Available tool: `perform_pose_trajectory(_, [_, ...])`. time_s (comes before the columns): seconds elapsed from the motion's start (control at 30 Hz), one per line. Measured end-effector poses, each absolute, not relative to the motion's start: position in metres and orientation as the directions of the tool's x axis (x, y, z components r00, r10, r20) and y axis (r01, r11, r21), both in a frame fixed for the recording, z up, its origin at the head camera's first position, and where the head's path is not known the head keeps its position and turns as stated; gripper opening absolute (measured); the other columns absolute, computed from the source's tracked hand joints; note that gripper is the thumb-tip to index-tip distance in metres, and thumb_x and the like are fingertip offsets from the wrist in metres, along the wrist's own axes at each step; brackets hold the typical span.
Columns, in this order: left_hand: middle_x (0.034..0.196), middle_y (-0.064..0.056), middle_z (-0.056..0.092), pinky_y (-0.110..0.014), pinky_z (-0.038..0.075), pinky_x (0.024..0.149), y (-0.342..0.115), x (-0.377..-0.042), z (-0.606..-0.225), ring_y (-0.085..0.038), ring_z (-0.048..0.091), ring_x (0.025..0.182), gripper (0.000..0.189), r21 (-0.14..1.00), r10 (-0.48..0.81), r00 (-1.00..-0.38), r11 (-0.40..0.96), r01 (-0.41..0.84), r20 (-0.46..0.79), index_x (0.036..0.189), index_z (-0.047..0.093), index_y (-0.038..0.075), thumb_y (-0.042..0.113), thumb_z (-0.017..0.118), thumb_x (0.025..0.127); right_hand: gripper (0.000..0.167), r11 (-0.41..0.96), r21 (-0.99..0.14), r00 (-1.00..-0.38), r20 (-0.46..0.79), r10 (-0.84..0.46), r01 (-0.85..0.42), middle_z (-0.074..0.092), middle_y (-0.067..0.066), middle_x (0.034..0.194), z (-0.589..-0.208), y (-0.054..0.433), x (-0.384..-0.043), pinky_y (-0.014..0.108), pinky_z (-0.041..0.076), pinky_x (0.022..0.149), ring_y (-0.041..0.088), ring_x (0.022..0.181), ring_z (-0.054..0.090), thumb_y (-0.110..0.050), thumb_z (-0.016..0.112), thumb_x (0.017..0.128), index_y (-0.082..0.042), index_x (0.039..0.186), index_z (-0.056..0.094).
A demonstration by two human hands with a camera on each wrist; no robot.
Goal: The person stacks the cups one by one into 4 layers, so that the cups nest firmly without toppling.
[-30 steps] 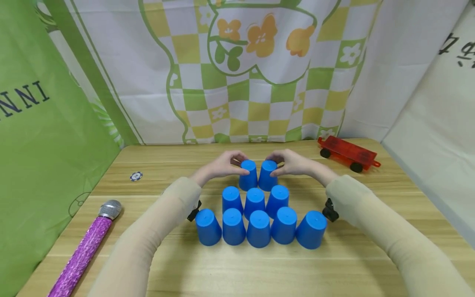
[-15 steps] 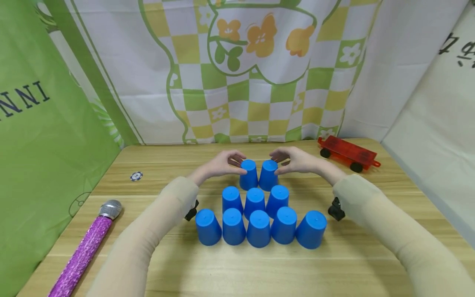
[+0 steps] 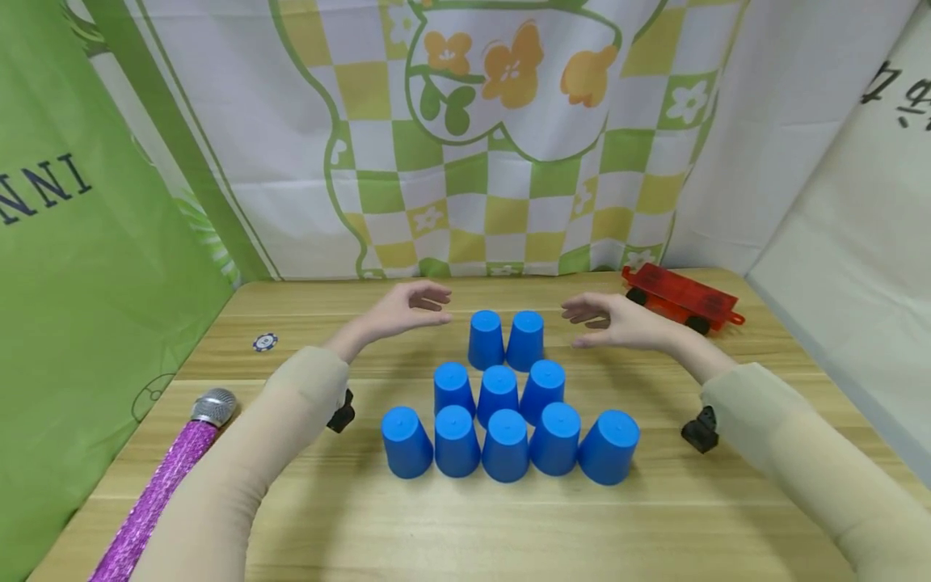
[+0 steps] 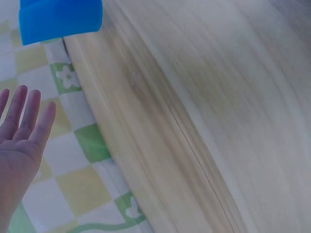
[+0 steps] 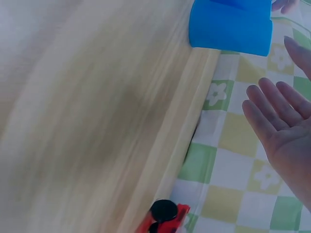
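Note:
Several blue cups stand upside down on the wooden table [image 3: 465,525] in three rows. Two are at the back, the left back cup [image 3: 486,339] and the right back cup [image 3: 525,339]; three form the middle row [image 3: 498,396], and the longest row [image 3: 506,444] is nearest me. My left hand [image 3: 407,309] hovers just left of the back pair, fingers relaxed, holding nothing. On the other side my right hand [image 3: 614,321] is apart from the right back cup, its fingers loosely extended. Both wrist views show a blue cup beyond the spread fingers.
A red toy wagon [image 3: 682,297] sits at the back right, close behind my right hand. Towards the left lie a poker chip [image 3: 265,343] and a microphone with a purple glittery handle [image 3: 163,493]. A patterned curtain [image 3: 509,194] hangs behind the table.
Both hands have let go of the two back cups and drawn apart, the left hand to the left and the right hand to the right. The cups stay standing.

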State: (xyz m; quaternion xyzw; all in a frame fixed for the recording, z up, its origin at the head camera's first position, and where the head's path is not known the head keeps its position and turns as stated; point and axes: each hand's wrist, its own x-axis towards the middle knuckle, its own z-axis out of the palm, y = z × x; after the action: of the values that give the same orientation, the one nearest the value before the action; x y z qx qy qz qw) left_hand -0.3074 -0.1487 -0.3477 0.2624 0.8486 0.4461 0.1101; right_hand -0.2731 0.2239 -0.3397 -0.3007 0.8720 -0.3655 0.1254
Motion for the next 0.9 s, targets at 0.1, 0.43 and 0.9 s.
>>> perform_pose_trajectory(0.1, [0.13, -0.011, 0.057, -0.042, 0.049, 0.097, -0.158, -0.303, -0.343, -0.029, 0.055, 0.12, 0.049, 0.822, 0.532, -0.845, 0.455, 0.343, 0.058, 0.13, 0.052, 0.011, 0.029, 0.068, 0.087, 0.059, 0.541, -0.72, -0.779, -0.001, -0.627, -0.435, 0.052, 0.024, 0.134, -0.342, 0.23, -0.268, 0.056, 0.041, 0.101, 0.04, 0.122, 0.05, -0.016, 0.069, 0.086, 0.002, 0.136, 0.042])
perform_pose_trajectory(0.43, [0.134, -0.012, 0.054, -0.039, 0.049, 0.097, -0.179, -0.282, -0.333, -0.03, 0.053, 0.123, 0.049, 0.852, 0.533, -0.837, 0.374, 0.366, 0.125, 0.134, 0.05, 0.01, 0.027, 0.064, 0.09, 0.058, 0.501, -0.736, -0.746, 0.009, -0.666, -0.456, 0.052, 0.027, 0.132, -0.355, 0.24, -0.253, 0.055, 0.041, 0.101, 0.04, 0.12, 0.052, -0.015, 0.069, 0.086, 0.004, 0.134, 0.044])
perform_pose_trajectory(0.9, [0.137, -0.013, 0.052, -0.035, 0.05, 0.097, -0.201, -0.245, -0.343, -0.027, 0.051, 0.125, 0.049, 0.883, 0.517, -0.849, 0.343, 0.322, 0.109, 0.136, 0.048, 0.013, 0.023, 0.063, 0.091, 0.06, 0.445, -0.769, -0.694, -0.003, -0.72, -0.459, 0.051, 0.024, 0.133, -0.366, 0.231, -0.238, 0.054, 0.042, 0.101, 0.039, 0.122, 0.051, -0.018, 0.07, 0.085, 0.003, 0.135, 0.043])
